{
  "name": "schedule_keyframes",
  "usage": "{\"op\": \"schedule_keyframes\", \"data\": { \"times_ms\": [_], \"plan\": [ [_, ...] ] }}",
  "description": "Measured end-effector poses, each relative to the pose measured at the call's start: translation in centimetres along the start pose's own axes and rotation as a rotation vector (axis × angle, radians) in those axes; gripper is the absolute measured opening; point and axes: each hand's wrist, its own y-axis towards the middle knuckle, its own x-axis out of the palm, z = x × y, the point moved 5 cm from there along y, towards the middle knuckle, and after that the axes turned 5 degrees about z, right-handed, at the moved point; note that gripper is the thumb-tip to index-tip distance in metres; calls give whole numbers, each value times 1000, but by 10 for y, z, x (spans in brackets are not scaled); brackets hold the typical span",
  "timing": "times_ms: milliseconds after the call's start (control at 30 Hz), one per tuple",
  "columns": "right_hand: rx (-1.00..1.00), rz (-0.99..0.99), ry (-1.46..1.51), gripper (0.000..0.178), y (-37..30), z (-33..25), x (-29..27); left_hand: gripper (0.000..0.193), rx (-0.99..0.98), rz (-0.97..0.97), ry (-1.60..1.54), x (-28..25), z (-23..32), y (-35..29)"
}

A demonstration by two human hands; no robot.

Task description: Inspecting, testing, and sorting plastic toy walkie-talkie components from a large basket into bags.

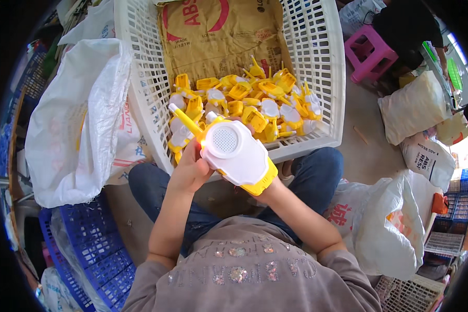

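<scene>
Above my lap I hold a toy walkie-talkie (244, 164) with a white front, a round speaker grille and a yellow case; its yellow antenna points up and to the left. My left hand (190, 169) grips its left edge, thumb against the side below the antenna. Behind the lower right part is my right hand (268, 191), its fingers mostly hidden by the toy. Just beyond, many yellow and white toy walkie-talkie parts (239, 92) lie piled in a white plastic crate (334, 104).
Brown sacking (223, 57) lines the crate. A white woven sack (73, 125) and a blue crate (96, 249) are at left. Another white sack (387, 229) stands at right. Farther right are a pink stool (369, 52), a cream sack (416, 106) and a person (408, 26) in dark clothes.
</scene>
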Motion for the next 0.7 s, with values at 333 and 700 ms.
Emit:
{"op": "schedule_keyframes", "data": {
  "times_ms": [333, 700],
  "plan": [
    [-657, 336, -482, 12, -14, -92, -14, 89, -55, 193, 162, -12, 3, -10],
    [-868, -70, -1227, 17, -27, -108, 22, 82, -84, 183, 202, -10, 6, -13]
  ]
}}
